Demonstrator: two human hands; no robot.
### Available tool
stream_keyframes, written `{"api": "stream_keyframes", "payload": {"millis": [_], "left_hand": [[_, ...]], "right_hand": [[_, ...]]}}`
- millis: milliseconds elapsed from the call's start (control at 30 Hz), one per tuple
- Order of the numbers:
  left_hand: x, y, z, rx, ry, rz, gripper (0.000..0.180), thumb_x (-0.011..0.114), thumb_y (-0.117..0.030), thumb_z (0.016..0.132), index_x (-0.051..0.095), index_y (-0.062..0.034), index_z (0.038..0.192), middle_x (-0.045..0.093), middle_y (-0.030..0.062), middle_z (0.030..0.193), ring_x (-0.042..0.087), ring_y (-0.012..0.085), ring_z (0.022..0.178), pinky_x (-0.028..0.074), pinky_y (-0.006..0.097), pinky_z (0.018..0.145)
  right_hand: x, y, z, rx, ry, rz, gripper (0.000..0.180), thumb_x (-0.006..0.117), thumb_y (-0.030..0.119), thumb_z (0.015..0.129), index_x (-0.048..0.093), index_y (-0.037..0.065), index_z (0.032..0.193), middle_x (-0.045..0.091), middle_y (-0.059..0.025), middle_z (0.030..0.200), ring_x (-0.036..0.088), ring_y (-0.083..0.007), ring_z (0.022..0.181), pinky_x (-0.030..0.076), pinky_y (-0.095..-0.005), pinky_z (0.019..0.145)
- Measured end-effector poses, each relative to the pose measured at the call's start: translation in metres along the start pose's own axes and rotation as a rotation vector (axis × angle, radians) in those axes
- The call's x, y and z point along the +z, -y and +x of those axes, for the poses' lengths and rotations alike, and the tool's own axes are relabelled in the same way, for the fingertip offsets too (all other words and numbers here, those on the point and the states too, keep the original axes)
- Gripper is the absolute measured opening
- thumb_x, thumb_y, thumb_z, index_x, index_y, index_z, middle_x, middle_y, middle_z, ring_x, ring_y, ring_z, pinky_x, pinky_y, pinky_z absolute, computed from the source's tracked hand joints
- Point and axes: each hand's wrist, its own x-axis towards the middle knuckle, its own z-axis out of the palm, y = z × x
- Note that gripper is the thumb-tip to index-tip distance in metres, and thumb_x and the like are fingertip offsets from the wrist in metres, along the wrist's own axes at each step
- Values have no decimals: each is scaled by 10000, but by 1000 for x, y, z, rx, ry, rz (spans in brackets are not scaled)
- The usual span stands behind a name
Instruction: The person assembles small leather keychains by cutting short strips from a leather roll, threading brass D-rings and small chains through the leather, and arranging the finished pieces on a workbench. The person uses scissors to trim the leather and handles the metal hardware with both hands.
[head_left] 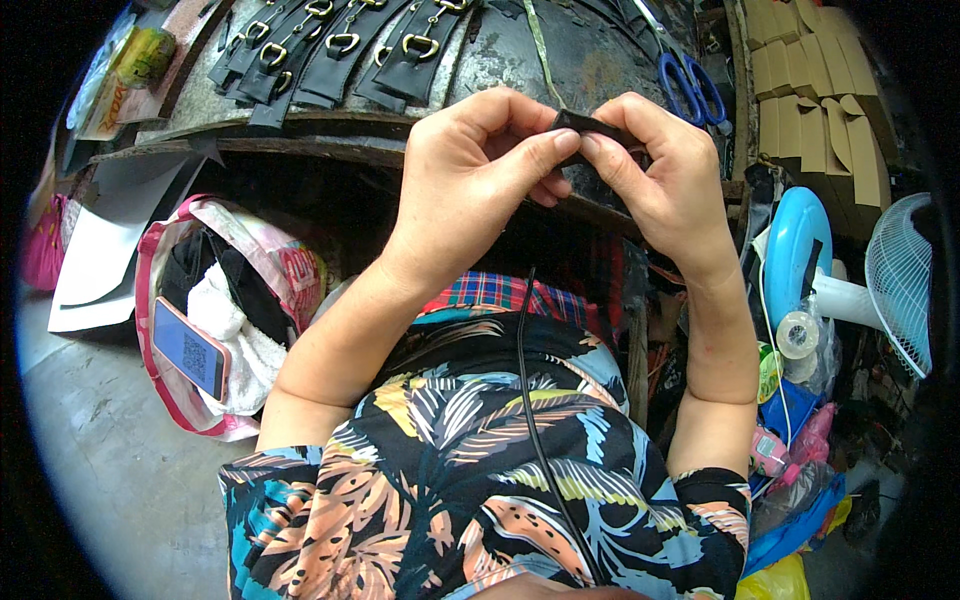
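Between the fingertips of both hands is a small black strip (575,122) that looks like leather; my fingers cover part of it. My left hand (475,165) pinches it with thumb and forefinger. From the other side my right hand (665,165) grips it, its thumb nearly meeting the left one. Just beyond them, a thin pale-green strip (538,40) runs along the worktop (490,70) toward my fingers. Several black straps (408,72) with gold-coloured metal fittings lie far left of my hands. Scissors (690,88) with blue handles rest at the right, near my right hand.
A pink-and-white bag (148,300) on the left holds a white towel (225,310) and a phone (188,350). On the right are a blue-and-white fan (800,240), stacked tan cardboard pieces (820,80) and plastic bags (800,520). The worktop's wooden edge (330,150) passes below my hands.
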Motion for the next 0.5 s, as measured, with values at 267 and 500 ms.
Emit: {"api": "stream_keyframes", "payload": {"millis": [267,500], "left_hand": [[10,7,-11,165,-65,224,148,726,-56,971,685,47,1070,733,85,912,732,144,755,602,251,648],[-7,10,7,-54,196,-324,266,598,-149,1051,659,53,1213,730,154,996,761,247,823,643,349,735]], "right_hand": [[7,2,-3,-44,-70,-104,158,734,216,909,692,65,924,651,-148,744,658,-315,629,498,-388,587],[1,-4,-7,59,-4,270,203,712,207,988,700,9,948,598,-101,687,533,-136,598,446,-305,571]]}}
